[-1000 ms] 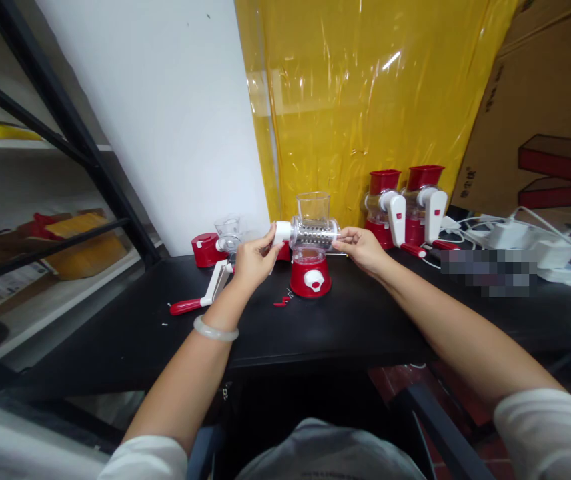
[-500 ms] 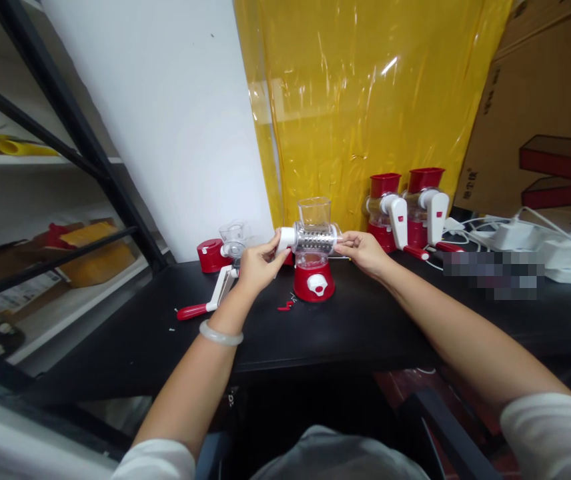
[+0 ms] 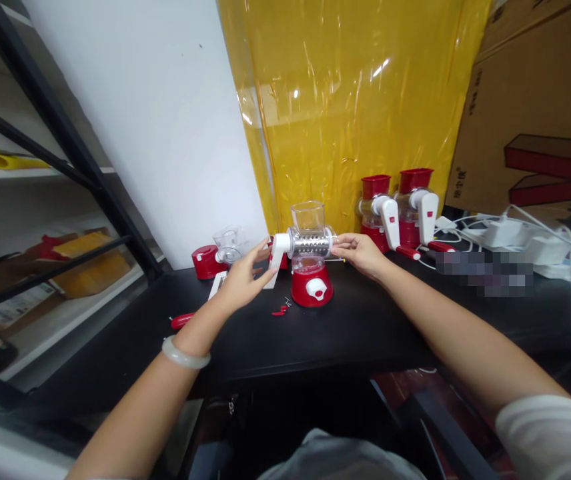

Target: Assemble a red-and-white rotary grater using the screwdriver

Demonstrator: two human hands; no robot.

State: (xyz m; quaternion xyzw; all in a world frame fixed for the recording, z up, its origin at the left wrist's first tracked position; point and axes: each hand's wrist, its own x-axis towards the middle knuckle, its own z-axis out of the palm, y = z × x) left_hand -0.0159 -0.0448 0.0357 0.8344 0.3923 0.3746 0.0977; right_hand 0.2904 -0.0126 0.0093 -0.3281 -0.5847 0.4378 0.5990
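A rotary grater with a red base (image 3: 312, 288) stands upright on the black table. It has a clear hopper (image 3: 308, 217) and a perforated metal drum (image 3: 310, 246) lying sideways in its clear housing. At the left end of the drum, a white crank arm (image 3: 278, 252) slants downward. My left hand (image 3: 245, 277) is beside this arm, thumb and fingers apart, the tips at or against it. My right hand (image 3: 358, 253) pinches the right end of the drum housing. Small red pieces (image 3: 280, 311) and screws (image 3: 288, 302) lie left of the base.
Two more red-and-white graters (image 3: 376, 213) stand at the back right beside white chargers and cables (image 3: 503, 233). To the left are a red base (image 3: 205, 262), a clear hopper part (image 3: 227, 245) and a red handle (image 3: 182, 321). A black-framed shelf (image 3: 65, 140) borders the table's left side.
My left hand has moved left off the white hub, its fingers spreading, and the crank arm now shows clearly. My right hand keeps its hold. The view has shifted slightly.
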